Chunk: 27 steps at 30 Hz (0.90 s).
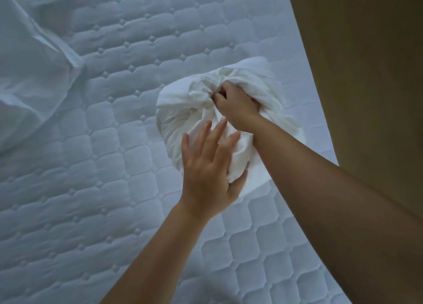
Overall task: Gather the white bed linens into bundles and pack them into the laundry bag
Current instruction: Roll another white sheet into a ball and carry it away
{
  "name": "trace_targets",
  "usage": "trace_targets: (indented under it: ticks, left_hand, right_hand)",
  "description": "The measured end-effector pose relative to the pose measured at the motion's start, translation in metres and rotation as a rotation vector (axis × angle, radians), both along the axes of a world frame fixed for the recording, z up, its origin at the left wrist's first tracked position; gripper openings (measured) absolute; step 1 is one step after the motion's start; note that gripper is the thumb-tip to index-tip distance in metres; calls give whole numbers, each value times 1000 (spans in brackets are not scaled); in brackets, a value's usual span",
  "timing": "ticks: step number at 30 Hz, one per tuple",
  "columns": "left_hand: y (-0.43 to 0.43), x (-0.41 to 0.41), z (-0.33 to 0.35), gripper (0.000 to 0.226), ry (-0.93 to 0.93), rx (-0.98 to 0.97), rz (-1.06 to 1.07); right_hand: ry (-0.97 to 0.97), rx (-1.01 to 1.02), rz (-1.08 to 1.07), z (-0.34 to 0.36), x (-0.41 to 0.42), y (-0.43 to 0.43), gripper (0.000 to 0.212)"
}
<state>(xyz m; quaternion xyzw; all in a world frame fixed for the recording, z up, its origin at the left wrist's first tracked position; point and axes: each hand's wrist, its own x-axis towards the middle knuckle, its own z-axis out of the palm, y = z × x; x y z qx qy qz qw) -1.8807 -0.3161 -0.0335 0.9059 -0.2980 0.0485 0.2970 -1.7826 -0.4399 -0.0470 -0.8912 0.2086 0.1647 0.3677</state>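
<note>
Right hand (238,105) a fist around linen bundle (180,111), left hand (208,166) flat on it; quilted mattress (103,200) beneath, loose sheet (29,75) upper-left.

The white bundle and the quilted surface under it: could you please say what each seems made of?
The white bundle: thin woven cloth, likely cotton or a blend, matt; it gathers into soft creases where the right hand grips it. The quilted surface: padded stitched fabric, with puffed panels between seams; fibre unclear.

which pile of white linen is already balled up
The rounded bundle near the right edge of the mattress, gripped by the right hand and pressed by the left hand. The other linen at upper left lies loose and spread.
</note>
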Motion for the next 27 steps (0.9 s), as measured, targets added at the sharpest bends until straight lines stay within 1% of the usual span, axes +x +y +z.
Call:
trace_targets:
  ticks: [2, 4, 6, 8, 9, 10, 11, 12, 13, 15, 17, 18, 20, 21, 22, 23, 25, 27]
  left_hand:
    - [-9, 14, -9, 20, -38, -5, 80]
    - [-17, 28, -11, 17, -96, -14, 134]
    - [-22, 39, -9, 16, -138, -19, 148]
    - [-25, 55, -5, 20, -113, 19, 176]
    - [-28, 66, -1, 27, -58, 40, 193]
    - [-32, 78, 5, 33, 36, 64, 205]
    - [-35, 93, 11, 38, 165, 91, 215]
    - [-38, 108, 17, 41, 297, 106, 230]
    - [-39, 125, 19, 43, 400, 92, 252]
    - [-42, 158, 21, 38, 509, 39, 326]
    - [-46, 190, 21, 35, 570, 35, 442]
    - [-47, 204, 19, 36, 602, 58, 497]
    - [-47, 231, 10, 39, 701, 99, 580]
    - [-47, 243, 2, 40, 760, 113, 598]
    - [-46, 253, -7, 39, 798, 118, 605]
    - [-42, 261, -16, 39, 839, 107, 611]
    - [-31, 273, -33, 41, 947, 36, 660]
    - [-20, 283, -44, 43, 966, -105, 761]
  right_hand:
    - [-34, 202, -21, 3, -4, -12, 14]
    - [-58, 370, -27, 7, -9, -24, 17]
    - [-68, 419, 0, 10, -10, -34, 22]
    - [-77, 405, 46, 12, -4, -38, 23]
    - [-78, 380, 76, 14, 1, -40, 21]
    - [-75, 353, 100, 14, 7, -42, 18]
    - [-70, 333, 116, 15, 12, -44, 12]
    - [-71, 327, 118, 18, 18, -47, 12]
    - [-73, 332, 112, 23, 23, -50, 16]
    - [-90, 357, 86, 38, 31, -55, 25]
    - [-136, 283, 45, 50, 32, -58, 39]
    - [-203, 182, 42, 49, 28, -58, 46]
    - [-397, -153, 124, 42, 12, -49, 64]
    - [-444, -278, 162, 35, 7, -43, 77]
    - [-446, -340, 165, 27, 6, -39, 87]
    - [-436, -345, 134, 20, 13, -37, 92]
    - [-401, -281, 58, 9, 40, -36, 93]
    - [-342, -238, 55, 0, 68, -36, 94]
